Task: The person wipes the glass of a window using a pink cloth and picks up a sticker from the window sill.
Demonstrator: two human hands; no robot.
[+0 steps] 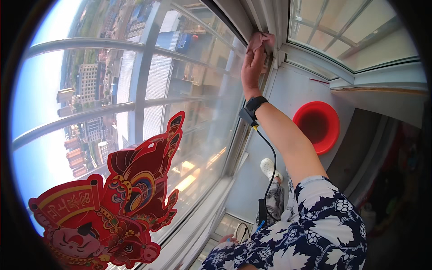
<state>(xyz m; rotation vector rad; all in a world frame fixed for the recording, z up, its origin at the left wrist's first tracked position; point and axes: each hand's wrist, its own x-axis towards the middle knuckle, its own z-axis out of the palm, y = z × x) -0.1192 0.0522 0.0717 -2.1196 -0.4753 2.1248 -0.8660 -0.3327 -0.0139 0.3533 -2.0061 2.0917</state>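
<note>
My right hand (253, 69) reaches up to the window frame (236, 15). Its fingers press a crumpled pink cloth (258, 43) against the inner side of the frame, near the corner. A black strap with a small device (251, 109) circles that wrist, and a black cable runs down from it. Low in the picture, my left hand (228, 239) shows only in part beside my patterned shirt; its fingers are too small and covered to read. A red plastic basin (334, 130) with a dark interior stands on the pale floor, right of my forearm.
Metal bars (84, 43) cross outside the large window pane (202, 135). A red paper decoration (135, 182) with a cartoon figure and writing hangs on the glass. A glazed panel (341, 30) stands at upper right. My foot wears a white clog (269, 167). A thin red stick (319, 81) lies near the wall.
</note>
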